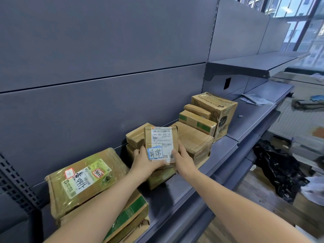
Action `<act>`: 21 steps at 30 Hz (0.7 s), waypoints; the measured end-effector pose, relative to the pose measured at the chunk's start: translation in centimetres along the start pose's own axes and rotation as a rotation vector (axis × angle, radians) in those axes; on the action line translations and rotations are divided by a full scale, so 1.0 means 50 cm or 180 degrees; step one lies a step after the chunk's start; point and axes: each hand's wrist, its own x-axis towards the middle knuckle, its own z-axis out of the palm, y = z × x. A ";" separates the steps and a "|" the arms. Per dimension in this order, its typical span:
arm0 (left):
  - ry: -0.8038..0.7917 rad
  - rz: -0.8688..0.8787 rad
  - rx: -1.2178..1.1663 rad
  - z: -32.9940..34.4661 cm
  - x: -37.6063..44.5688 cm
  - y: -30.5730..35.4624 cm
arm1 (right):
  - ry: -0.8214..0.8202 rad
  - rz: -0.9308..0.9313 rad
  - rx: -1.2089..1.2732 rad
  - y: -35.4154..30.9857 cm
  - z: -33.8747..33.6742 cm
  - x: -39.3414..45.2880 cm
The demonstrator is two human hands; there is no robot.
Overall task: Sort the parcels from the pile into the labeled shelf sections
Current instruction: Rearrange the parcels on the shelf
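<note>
Held parcel [160,146] label: "841-G07 E02-10", 异常; far box [220,111]: "Kemenci".

Shelf [219,162] runs left to right. Flat parcel [84,179] sits on a stack at the left, small parcel [160,142] mid-shelf over more boxes, big carton [219,113] furthest right behind them.

Two hands [145,162], about ten cardboard parcels [196,137], one black bag [278,171].

One wide-angle head view looks forward and down along a grey shelf [175,195] that runs from lower left to upper right. It sits close above both forearms, with the back panel [105,67] filling the left and windows [306,23] far right.
</note>
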 end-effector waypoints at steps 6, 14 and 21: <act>-0.0258 0.0062 -0.0269 -0.005 -0.001 -0.024 | 0.0019 -0.0041 -0.0087 0.002 0.005 -0.013; -0.0317 0.0151 -0.0447 -0.001 0.010 -0.045 | 0.0062 -0.0120 -0.0132 -0.005 0.009 -0.023; -0.0147 0.0213 -0.0418 -0.009 -0.010 -0.035 | 0.0127 -0.0302 -0.0151 -0.017 0.012 -0.036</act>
